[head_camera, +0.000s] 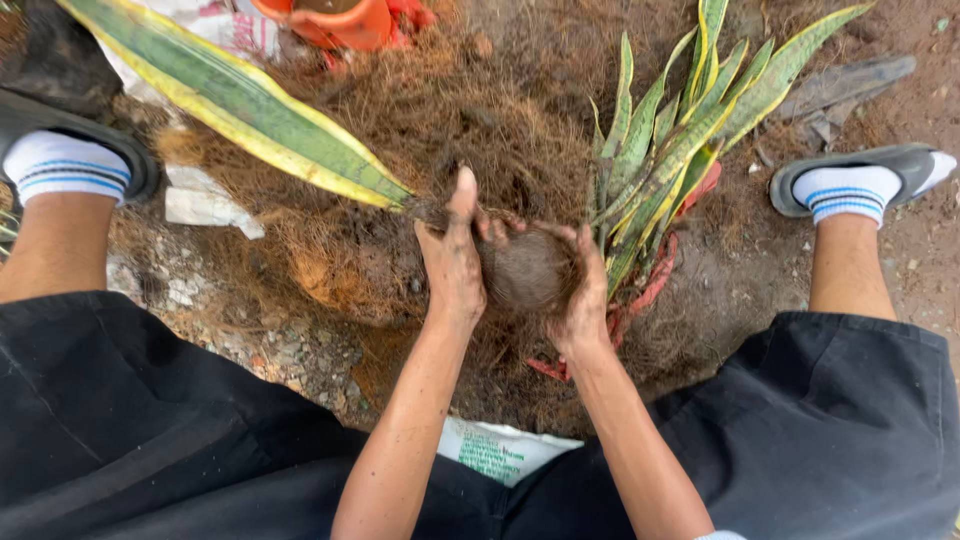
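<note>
Both hands cup a round ball of brown fibre (527, 270) between them, low over a heap of loose coconut husk (400, 130) on the ground. On one side the left hand (452, 255) presses against the ball with its thumb sticking straight up; on the other, the right hand (585, 290) curls round it, fingers bent over the top. Both are smeared with dirt. The underside of the ball is hidden behind the palms, so what it holds inside cannot be made out.

A long green leaf with yellow edges (240, 110) runs from the upper left corner down to the left thumb; its base is lost in the fibre, and whether it is joined to the ball is unclear. Just right of the hands a clump of similar striped leaves (670, 140) rises from the husk, with red netting (650, 290) partly buried at its foot. An orange pot (340, 20) is cut off at the top edge. A white printed bag (500, 450) shows only partly between the knees. Black shorts (150, 420) fill the lower corners, and a white sock in a black slipper (850, 185) sits at each side.
</note>
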